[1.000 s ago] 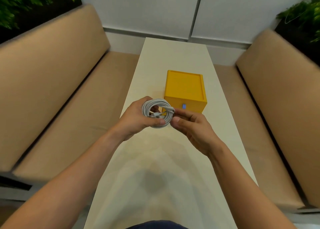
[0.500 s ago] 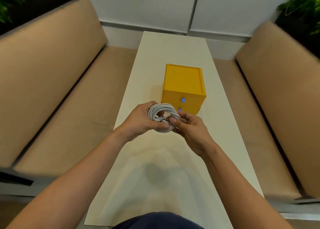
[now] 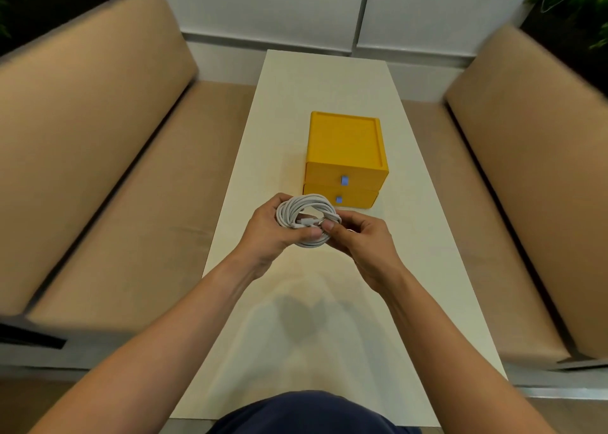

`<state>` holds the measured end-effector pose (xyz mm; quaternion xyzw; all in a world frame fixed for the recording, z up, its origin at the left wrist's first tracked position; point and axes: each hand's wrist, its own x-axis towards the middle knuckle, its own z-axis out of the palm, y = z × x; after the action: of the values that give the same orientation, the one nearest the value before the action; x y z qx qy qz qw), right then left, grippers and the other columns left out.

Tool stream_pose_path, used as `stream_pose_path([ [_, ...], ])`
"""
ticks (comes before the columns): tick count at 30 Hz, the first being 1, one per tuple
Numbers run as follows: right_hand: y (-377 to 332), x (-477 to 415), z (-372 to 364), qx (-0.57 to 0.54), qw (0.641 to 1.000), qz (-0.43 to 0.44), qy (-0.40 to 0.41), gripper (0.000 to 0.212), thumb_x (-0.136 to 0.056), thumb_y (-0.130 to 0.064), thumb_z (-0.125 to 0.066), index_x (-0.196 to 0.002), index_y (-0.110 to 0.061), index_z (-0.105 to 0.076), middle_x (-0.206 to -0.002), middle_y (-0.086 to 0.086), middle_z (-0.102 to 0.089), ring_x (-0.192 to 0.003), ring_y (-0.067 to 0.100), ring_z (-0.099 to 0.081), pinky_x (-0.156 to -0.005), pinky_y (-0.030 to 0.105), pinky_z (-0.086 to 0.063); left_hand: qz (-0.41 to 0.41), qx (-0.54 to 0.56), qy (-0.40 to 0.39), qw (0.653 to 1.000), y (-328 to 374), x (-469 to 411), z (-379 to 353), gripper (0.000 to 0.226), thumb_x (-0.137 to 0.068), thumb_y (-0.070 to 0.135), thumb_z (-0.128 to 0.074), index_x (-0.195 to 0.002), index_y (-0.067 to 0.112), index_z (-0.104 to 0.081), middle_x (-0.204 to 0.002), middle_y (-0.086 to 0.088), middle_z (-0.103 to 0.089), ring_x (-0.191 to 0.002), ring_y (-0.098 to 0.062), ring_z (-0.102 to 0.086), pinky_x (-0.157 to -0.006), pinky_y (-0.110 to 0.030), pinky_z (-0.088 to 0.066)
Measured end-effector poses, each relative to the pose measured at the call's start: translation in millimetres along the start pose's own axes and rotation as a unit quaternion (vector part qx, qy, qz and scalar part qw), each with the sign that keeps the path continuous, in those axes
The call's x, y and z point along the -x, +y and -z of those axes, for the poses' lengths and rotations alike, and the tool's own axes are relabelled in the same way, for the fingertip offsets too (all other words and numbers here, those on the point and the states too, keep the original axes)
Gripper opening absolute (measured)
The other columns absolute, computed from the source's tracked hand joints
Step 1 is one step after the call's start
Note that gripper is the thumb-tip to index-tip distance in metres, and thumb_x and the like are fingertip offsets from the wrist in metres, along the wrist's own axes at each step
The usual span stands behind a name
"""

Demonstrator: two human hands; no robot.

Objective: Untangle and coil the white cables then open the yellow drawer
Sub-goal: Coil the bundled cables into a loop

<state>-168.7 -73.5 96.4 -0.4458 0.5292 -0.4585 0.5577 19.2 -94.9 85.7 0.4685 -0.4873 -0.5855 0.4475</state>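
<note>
A white cable (image 3: 304,208) is wound into a tight round coil, held above the table just in front of the yellow drawer box (image 3: 344,147). My left hand (image 3: 273,233) grips the coil from the left, thumb across its lower part. My right hand (image 3: 362,246) pinches the coil's right side where the plug ends lie. The yellow box has two drawers, each with a small blue tab (image 3: 344,180); both look closed. Whether the coil holds one cable or more, I cannot tell.
The long white table (image 3: 329,78) runs away from me between two tan cushioned benches (image 3: 108,157) (image 3: 513,157). A white wall closes the far end, with green plants in both upper corners.
The camera has tilted, so the hands and box sit lower in view and both drawer fronts show. Both hands have kept hold of the coil, with the right fingers shifting on its right side.
</note>
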Motion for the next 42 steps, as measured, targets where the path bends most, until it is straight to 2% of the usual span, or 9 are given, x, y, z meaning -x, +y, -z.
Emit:
stream_pose_path([
  [6,3.2,-2.6,-5.1,-0.015,0.999,-0.009,0.026,0.017,-0.095,-0.009,-0.071,-0.111,-0.008,-0.077,-0.100,0.011,-0.079,-0.098,0.028,-0.076,-0.093,0.041,-0.061,0.008,0.082,-0.037,0.996,-8.8,2.3,0.8,0.044,-0.073,0.008,-0.090,-0.109,0.010,-0.066,-0.103,-0.016,-0.074,-0.100,-0.031,-0.070,-0.088,-0.038,-0.056],
  [12,4.0,-3.6,-1.2,0.037,0.997,0.025,0.057,0.017,-0.092,-0.013,-0.075,-0.108,-0.013,-0.079,-0.093,0.005,-0.079,-0.089,0.023,-0.076,-0.083,0.035,-0.063,-0.009,0.075,-0.002,0.997,-10.1,4.7,-4.4,0.047,-0.072,0.016,-0.087,-0.115,0.014,-0.068,-0.105,-0.009,-0.075,-0.099,-0.025,-0.072,-0.083,-0.035,-0.058],
  [19,19.5,7.6,12.9,0.065,0.997,-0.023,0.033,0.014,-0.091,-0.015,-0.077,-0.105,-0.015,-0.079,-0.092,0.004,-0.079,-0.091,0.023,-0.076,-0.083,0.031,-0.062,0.075,0.111,-0.049,0.990,-24.4,12.1,-1.6,0.039,-0.090,0.040,-0.064,-0.114,0.011,-0.070,-0.107,-0.008,-0.076,-0.101,-0.022,-0.072,-0.086,-0.036,-0.059],
  [25,44.3,26.1,8.2,0.052,0.994,-0.047,0.079,0.016,-0.088,-0.019,-0.081,-0.102,-0.010,-0.079,-0.086,0.007,-0.079,-0.082,0.022,-0.075,-0.081,0.033,-0.064,0.107,0.102,0.120,0.982,-53.3,24.4,-33.3,0.038,-0.094,0.050,-0.060,-0.101,0.015,-0.073,-0.089,0.000,-0.077,-0.082,-0.013,-0.074,-0.076,-0.032,-0.059],
  [28,55.5,33.1,5.0,0.069,0.989,-0.051,0.119,0.009,-0.087,-0.022,-0.082,-0.094,-0.018,-0.079,-0.081,0.003,-0.079,-0.078,0.022,-0.076,-0.081,0.038,-0.064,0.177,0.101,0.154,0.967,-61.1,26.6,-47.0,0.041,-0.106,0.051,-0.045,-0.114,0.020,-0.070,-0.107,-0.003,-0.077,-0.095,-0.015,-0.074,-0.083,-0.035,-0.058],
  [32,61.4,36.0,5.4,0.093,0.985,-0.055,0.132,0.009,-0.086,-0.026,-0.082,-0.093,-0.020,-0.080,-0.078,0.000,-0.078,-0.076,0.022,-0.076,-0.083,0.043,-0.063,0.274,0.077,0.147,0.947,-57.7,23.9,-50.3,0.053,-0.107,0.059,-0.030,-0.129,0.014,-0.048,-0.113,-0.005,-0.065,-0.108,-0.024,-0.066,-0.072,-0.035,-0.049],
  [34,63.4,35.2,5.5,0.125,0.981,-0.044,0.140,0.009,-0.085,-0.030,-0.081,-0.091,-0.024,-0.079,-0.076,-0.004,-0.077,-0.075,0.017,-0.075,-0.082,0.041,-0.063,0.296,0.063,0.133,0.944,-56.3,21.3,-47.8,0.056,-0.107,0.060,-0.029,-0.131,0.013,-0.046,-0.114,-0.006,-0.065,-0.102,-0.024,-0.065,-0.068,-0.034,-0.046],
  [37,66.2,33.2,4.9,0.165,0.972,-0.031,0.163,0.010,-0.086,-0.032,-0.080,-0.093,-0.024,-0.080,-0.076,-0.009,-0.077,-0.077,0.009,-0.073,-0.079,0.032,-0.059,0.276,0.093,0.134,0.947,-52.0,19.7,-47.7,0.050,-0.108,0.054,-0.036,-0.126,0.009,-0.050,-0.098,-0.010,-0.066,-0.070,-0.020,-0.058,-0.059,-0.032,-0.041],
  [42,65.3,26.6,7.8,0.202,0.961,-0.001,0.189,0.014,-0.087,-0.031,-0.078,-0.097,-0.021,-0.079,-0.077,-0.009,-0.076,-0.077,0.006,-0.071,-0.074,0.025,-0.055,0.247,0.191,0.204,0.928,-50.5,20.0,-50.1,0.026,-0.109,0.032,-0.049,-0.102,0.009,-0.059,-0.080,-0.004,-0.059,-0.068,-0.013,-0.056,-0.071,-0.029,-0.053],
])
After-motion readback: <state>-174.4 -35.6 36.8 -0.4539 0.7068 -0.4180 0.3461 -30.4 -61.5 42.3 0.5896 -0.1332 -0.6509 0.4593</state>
